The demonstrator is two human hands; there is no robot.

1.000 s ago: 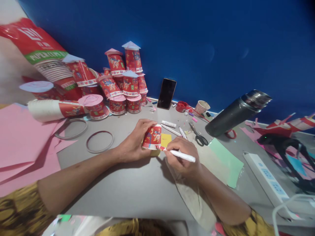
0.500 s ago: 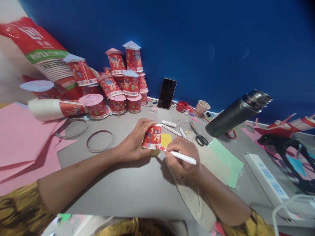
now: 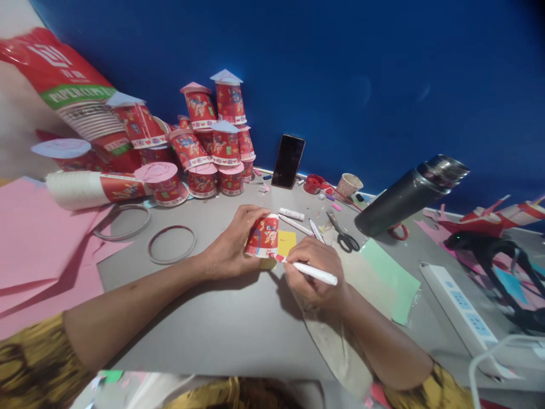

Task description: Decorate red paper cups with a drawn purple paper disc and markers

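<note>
My left hand [image 3: 232, 244] is closed round a red printed paper cup [image 3: 263, 236], held a little above the grey table. My right hand [image 3: 317, 272] pinches a white marker pen [image 3: 315, 273] whose red tip end meets the pale band along the cup's lower edge. Beneath the cup and pen lies a piece of yellow paper [image 3: 286, 243], partly hidden. Just beyond them are a white pen cap or tube [image 3: 292, 214] and slim white pens [image 3: 315, 230]. Black-handled scissors [image 3: 348, 242] rest to the right of these.
Stacked red cups with paper roofs [image 3: 225, 145] stand at the back left, beside a bag of paper cups [image 3: 76, 102]. A phone [image 3: 288, 161] leans on the wall. Right are a dark flask [image 3: 400, 199], green paper [image 3: 392, 278] and a power strip [image 3: 462, 312]. Two rings [image 3: 172, 245] lie left.
Almost nothing differs. The whole view has shifted slightly, and the pen tip stays at the cup's pale band with both hands in the same hold.
</note>
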